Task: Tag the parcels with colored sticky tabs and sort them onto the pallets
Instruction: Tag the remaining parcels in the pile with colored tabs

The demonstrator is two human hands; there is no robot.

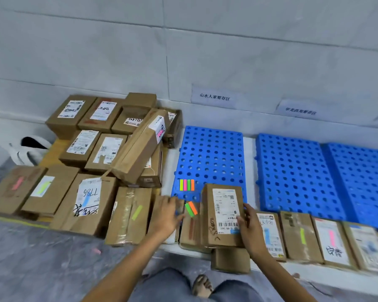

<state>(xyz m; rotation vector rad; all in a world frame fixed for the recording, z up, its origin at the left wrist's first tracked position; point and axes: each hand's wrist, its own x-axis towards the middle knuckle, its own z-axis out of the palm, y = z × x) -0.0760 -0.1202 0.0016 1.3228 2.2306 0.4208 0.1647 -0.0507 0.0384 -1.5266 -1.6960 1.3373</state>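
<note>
Over your knee (pixel 172 283), your right hand (pixel 250 224) grips the stiff, likely light parcel (pixel 222 214) by its three-o'clock edge; whether your left hand (pixel 167 214) holds the tabs (pixel 191 208) is unclear.

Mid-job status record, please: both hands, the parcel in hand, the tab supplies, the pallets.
left hand: reaches toward the green and orange tabs; unclear whether the fingers pinch them
right hand: grips the parcel by its right edge
parcel: upright, label facing the camera
tab pad: four coloured strips, lying on the near-left corner of the left blue pallet
other pallets: middle pallet and right pallet, side by side along the wall
</note>
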